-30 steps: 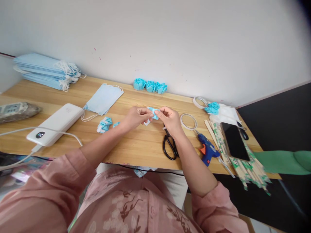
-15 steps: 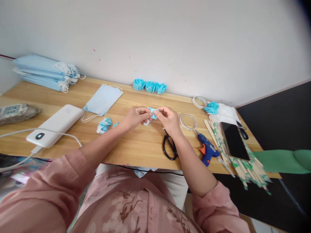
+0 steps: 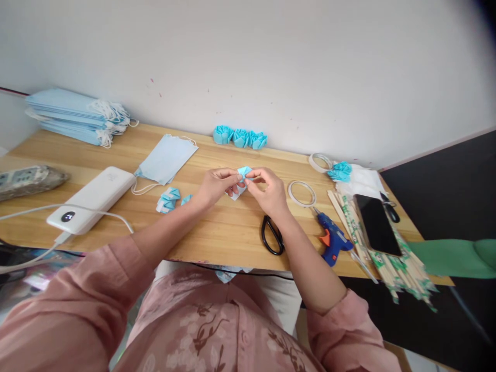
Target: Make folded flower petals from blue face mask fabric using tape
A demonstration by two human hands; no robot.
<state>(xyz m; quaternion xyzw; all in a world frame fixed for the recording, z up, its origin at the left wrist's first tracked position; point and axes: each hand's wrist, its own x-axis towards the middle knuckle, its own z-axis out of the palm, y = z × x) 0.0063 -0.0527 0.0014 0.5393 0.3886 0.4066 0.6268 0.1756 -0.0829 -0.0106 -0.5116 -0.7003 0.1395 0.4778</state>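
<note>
- Head view: left hand (image 3: 219, 187) is pinching folded blue piece (image 3: 245, 171), grip closed on it; right hand (image 3: 271, 191) is pinching its right side, likewise.
- Hands are holding piece between table's (image 3: 217, 240) front and back edges.
- Three blue rosettes (image 3: 241, 138) are lining back edge.

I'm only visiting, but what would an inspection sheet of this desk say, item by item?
Surface: wood-grain table, with things spread across it.
Job's things: folded blue piece in the hands; three blue rosettes in a row by the wall.
Clutter: mask stack, power bank, tape roll, glue gun, wrapped sticks with a phone on top; black scissors, partly hidden.
Hands: left hand and right hand both pinch the folded blue piece.
Cables: white cable plugged into the power bank; glue gun cord, nothing seen.
Surroundings: wall has small reddish marks; green object at right, unclear what.
</note>
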